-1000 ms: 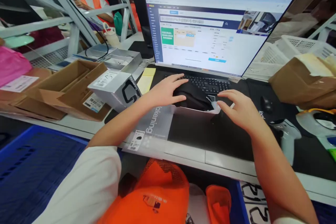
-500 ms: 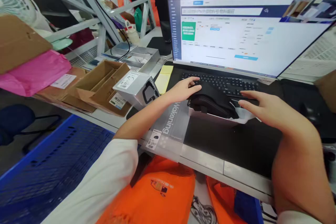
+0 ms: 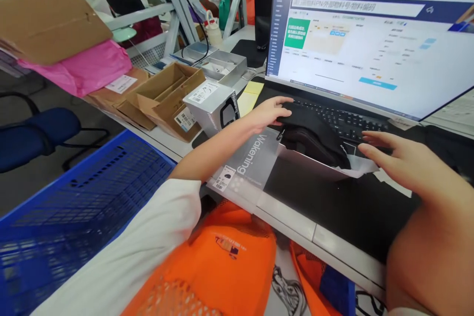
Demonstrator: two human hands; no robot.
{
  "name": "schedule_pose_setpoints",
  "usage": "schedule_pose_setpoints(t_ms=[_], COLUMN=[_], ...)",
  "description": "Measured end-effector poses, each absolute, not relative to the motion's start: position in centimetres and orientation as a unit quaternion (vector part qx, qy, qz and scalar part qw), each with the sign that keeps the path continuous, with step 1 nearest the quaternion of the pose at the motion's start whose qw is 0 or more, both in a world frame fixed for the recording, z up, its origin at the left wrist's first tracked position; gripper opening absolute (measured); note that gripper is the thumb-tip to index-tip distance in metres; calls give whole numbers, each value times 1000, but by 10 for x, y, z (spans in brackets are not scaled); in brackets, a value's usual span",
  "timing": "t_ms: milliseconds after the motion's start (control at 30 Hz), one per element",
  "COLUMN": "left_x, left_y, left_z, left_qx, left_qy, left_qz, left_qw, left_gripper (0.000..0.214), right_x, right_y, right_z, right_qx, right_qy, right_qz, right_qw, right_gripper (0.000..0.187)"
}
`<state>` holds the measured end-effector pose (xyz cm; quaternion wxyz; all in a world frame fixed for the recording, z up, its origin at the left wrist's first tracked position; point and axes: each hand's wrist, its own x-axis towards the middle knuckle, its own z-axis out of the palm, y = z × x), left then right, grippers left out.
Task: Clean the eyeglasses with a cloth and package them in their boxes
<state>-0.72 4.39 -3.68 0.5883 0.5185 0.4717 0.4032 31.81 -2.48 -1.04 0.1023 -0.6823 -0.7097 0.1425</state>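
Note:
A soft black case (image 3: 314, 131) with a curved top lies in a shallow, pale open box (image 3: 309, 160) on the black desk mat, just in front of the keyboard (image 3: 344, 119). My left hand (image 3: 272, 110) is at the case's left end, its fingers stretched out and parted; whether the fingertips press on the case, I cannot tell. Beyond the box's right end, my right hand (image 3: 396, 155) hovers open, thumb and fingers apart, holding nothing. White paper (image 3: 361, 164) sticks up at that end. A grey translucent box sleeve (image 3: 254, 155) printed "Wakening" lies beneath my left forearm.
The lit monitor (image 3: 344, 44) stands behind the keyboard. To the left are a silver box (image 3: 207, 108), an open cardboard box (image 3: 174, 96), yellow notes (image 3: 252, 91) and a pink bag (image 3: 85, 66). Below the desk edge sits a blue basket (image 3: 92, 177). A person is behind the metal frame.
The camera view has turned slightly left, so the desk appears shifted right. My right hand has drawn a little away from the box's right end. My left hand stays by the case.

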Motion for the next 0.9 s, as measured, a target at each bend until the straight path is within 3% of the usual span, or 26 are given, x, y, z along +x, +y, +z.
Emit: schedule_pose_setpoints(t_ms=[133, 433, 533, 700, 767, 900], left_x=[-1, -10, -11, 11, 23, 26], left_y=[45, 52, 49, 40, 41, 57], left_z=[-17, -15, -18, -12, -4, 9], left_qx=[520, 603, 675, 821, 844, 823], left_qy=[475, 551, 569, 501, 484, 533], left_qz=[416, 297, 268, 257, 215, 80], left_qw=[576, 494, 385, 88, 85, 181], left_gripper=[50, 50, 50, 48, 55, 73], right_x=[313, 308, 310, 311, 311, 310], right_y=[-23, 1, -1, -6, -7, -8], right_z=[-12, -32, -32, -27, -26, -30], right_qx=[-668, -636, -630, -629, -636, -632], right_qy=[-717, -749, -755, -752, -742, -742], right_qz=[165, 168, 168, 195, 212, 224], right_qw=[110, 77, 70, 4, -11, -10], right_gripper=[59, 37, 30, 19, 22, 36])
